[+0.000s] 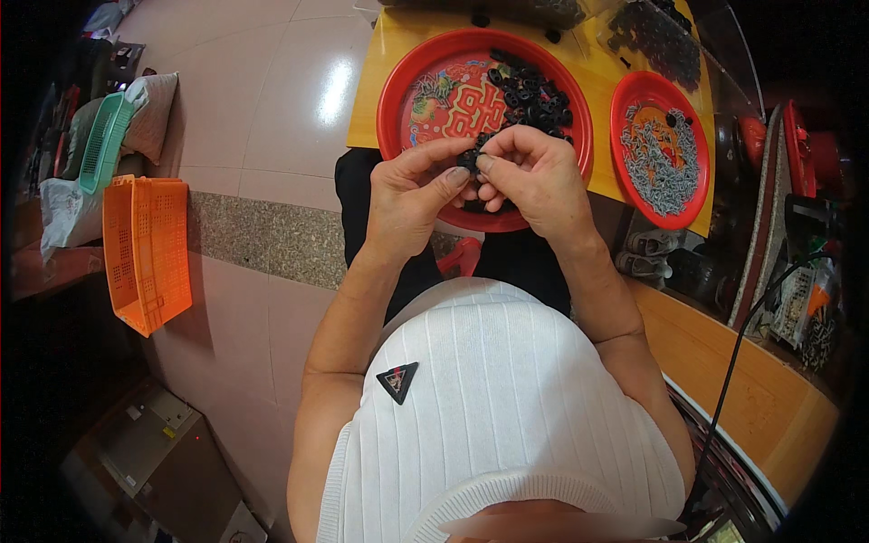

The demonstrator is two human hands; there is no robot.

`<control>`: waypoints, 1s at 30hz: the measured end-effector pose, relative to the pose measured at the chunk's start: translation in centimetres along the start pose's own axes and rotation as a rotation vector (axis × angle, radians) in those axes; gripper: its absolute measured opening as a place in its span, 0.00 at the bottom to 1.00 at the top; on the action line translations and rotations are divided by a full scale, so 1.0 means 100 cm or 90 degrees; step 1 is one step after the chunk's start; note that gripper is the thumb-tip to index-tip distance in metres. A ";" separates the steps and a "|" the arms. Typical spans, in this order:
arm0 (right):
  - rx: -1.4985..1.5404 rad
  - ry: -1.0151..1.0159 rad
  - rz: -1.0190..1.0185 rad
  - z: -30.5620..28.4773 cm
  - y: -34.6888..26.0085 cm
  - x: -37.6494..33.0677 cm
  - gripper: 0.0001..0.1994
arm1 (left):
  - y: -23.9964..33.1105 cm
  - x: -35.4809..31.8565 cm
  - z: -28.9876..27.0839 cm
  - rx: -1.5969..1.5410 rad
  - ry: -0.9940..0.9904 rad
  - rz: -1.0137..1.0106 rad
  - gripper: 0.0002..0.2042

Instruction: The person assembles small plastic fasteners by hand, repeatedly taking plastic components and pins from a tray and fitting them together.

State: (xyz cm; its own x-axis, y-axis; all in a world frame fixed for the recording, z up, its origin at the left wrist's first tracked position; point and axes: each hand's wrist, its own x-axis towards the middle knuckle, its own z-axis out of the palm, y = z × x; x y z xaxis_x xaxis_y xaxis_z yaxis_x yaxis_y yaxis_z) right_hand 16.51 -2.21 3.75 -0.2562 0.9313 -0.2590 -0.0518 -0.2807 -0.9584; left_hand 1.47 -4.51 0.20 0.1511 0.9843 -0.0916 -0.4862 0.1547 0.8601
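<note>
Over the near side of a large round red tray (391,104), my two hands meet with fingertips together. My left hand (416,195) pinches a small black plastic part (468,161) between thumb and fingers. My right hand (541,181) is closed against it, thumb and forefinger pressed together; whatever is between them is hidden. Inside the tray lies a heap of black ring-like parts (540,101) on the right, and a few silver screws (433,88) on the left. A smaller red tray (618,113) to the right holds many loose silver screws (656,167) and a black piece.
Both trays rest on a yellow wooden table (364,90). A clear bin of black parts (652,41) stands at the far right. An orange crate (149,253) and a green basket (106,140) are on the left. A black cable (738,348) runs along the right.
</note>
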 end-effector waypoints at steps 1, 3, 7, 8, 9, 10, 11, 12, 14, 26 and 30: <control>0.007 -0.007 0.007 0.000 -0.001 0.000 0.03 | 0.000 0.000 0.000 0.000 0.000 0.000 0.13; 0.014 -0.013 0.013 -0.001 -0.001 0.000 0.03 | 0.001 0.000 0.000 0.008 -0.001 0.002 0.13; 0.057 -0.060 0.012 -0.007 0.002 0.003 0.04 | -0.001 -0.001 0.000 0.010 0.005 0.016 0.13; 0.094 -0.097 0.015 -0.010 0.003 0.005 0.04 | -0.002 -0.001 -0.002 0.011 0.004 0.020 0.13; 0.094 -0.096 0.014 -0.014 0.006 0.008 0.04 | -0.002 -0.001 -0.002 0.012 0.003 0.023 0.13; 0.120 -0.133 0.027 -0.020 0.011 0.012 0.05 | -0.002 -0.001 -0.002 0.012 0.002 0.024 0.13; 0.146 -0.170 0.039 -0.022 0.015 0.014 0.05 | -0.002 -0.001 -0.001 0.018 -0.002 0.030 0.13; 0.146 -0.171 0.039 -0.022 0.018 0.014 0.05 | -0.002 -0.002 0.000 0.023 -0.004 0.037 0.13; 0.262 -0.205 0.073 -0.023 0.022 0.015 0.07 | -0.002 -0.002 0.000 0.051 -0.003 0.053 0.12; 0.244 -0.240 0.058 -0.024 0.029 0.017 0.09 | -0.003 -0.001 0.000 0.183 -0.045 0.135 0.12; 0.194 -0.259 0.031 -0.026 0.028 0.021 0.09 | -0.003 -0.001 0.009 0.208 -0.024 0.165 0.11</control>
State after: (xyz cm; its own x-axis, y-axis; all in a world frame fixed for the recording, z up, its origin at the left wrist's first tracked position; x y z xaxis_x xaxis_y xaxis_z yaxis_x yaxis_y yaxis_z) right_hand 18.38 -0.49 0.18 -0.6176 0.7663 -0.1769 -0.2935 -0.4333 -0.8521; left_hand 2.42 -4.76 0.40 0.0942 0.9822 0.1626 -0.2151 -0.1393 0.9666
